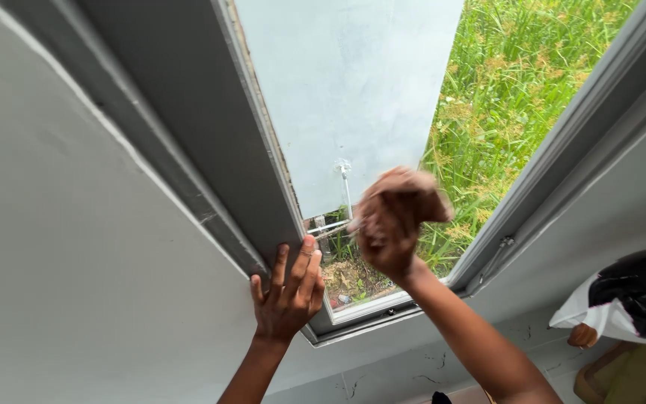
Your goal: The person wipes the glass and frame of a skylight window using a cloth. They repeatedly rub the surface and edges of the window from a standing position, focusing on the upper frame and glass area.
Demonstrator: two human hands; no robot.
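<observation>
Brownish crumpled cloth (413, 196), possibly a rag, sits bunched in the right hand (390, 228), fingers clenched around it, against the open grey-framed window (278, 187). The left hand (287, 290) lies flat, fingers spread, on the frame's lower corner. Green grass (510, 97) shows outside.

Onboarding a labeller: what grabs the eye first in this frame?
The right hand stands out mid-frame, fist bunched round a brownish cloth against the window pane. Lower left of it, the left hand lies flat, fingers spread, on the grey window frame. Bright green grass fills the opening at upper right.
</observation>
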